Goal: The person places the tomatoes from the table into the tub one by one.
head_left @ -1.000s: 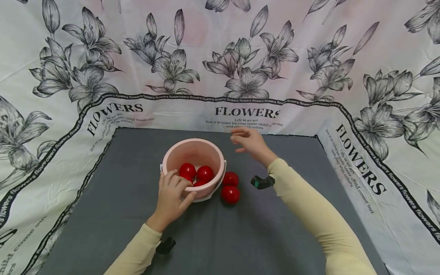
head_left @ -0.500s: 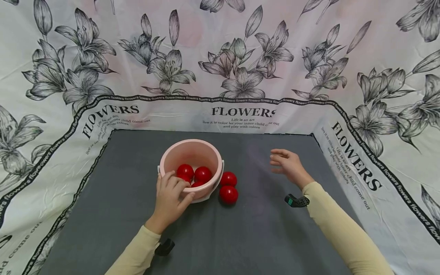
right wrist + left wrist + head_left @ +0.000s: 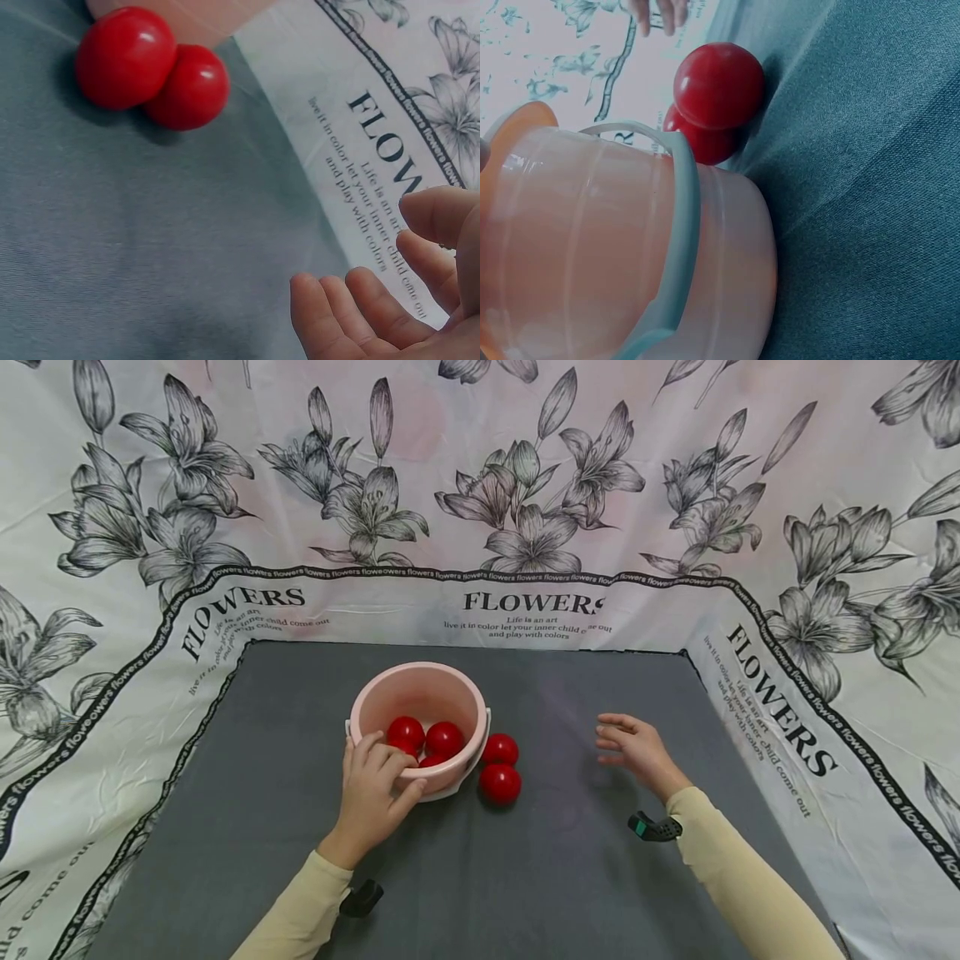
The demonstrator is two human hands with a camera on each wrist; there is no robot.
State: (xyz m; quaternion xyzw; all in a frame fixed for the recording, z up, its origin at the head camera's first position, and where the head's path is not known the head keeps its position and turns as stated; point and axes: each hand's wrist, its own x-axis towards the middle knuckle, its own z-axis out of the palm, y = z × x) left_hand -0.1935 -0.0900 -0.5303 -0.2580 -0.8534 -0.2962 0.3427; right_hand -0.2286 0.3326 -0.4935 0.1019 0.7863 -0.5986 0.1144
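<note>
A pink bucket (image 3: 420,697) stands on the grey cloth, with several shiny red balls (image 3: 444,739) inside. My left hand (image 3: 371,797) grips its near left rim, fingers over the edge and thumb along the outer wall. Against the bucket's right side sit two more red balls, a nearer ball (image 3: 499,785) and a farther ball (image 3: 500,749). To the right of them, my right hand (image 3: 637,752) hovers above the cloth with loosely bent fingers and nothing in it. In the right wrist view, its fingers (image 3: 367,315) are spread apart from the thumb.
The bucket's pale handle (image 3: 684,225) hangs down along its outer wall. A grey cloth (image 3: 465,877) covers the work surface. White fabric (image 3: 360,618) printed with flowers and lettering rises behind it and along both sides.
My right hand has moved from beside the bucket's far right rim out to the right and nearer to me. The left hand keeps its grip on the bucket, and the balls stay put.
</note>
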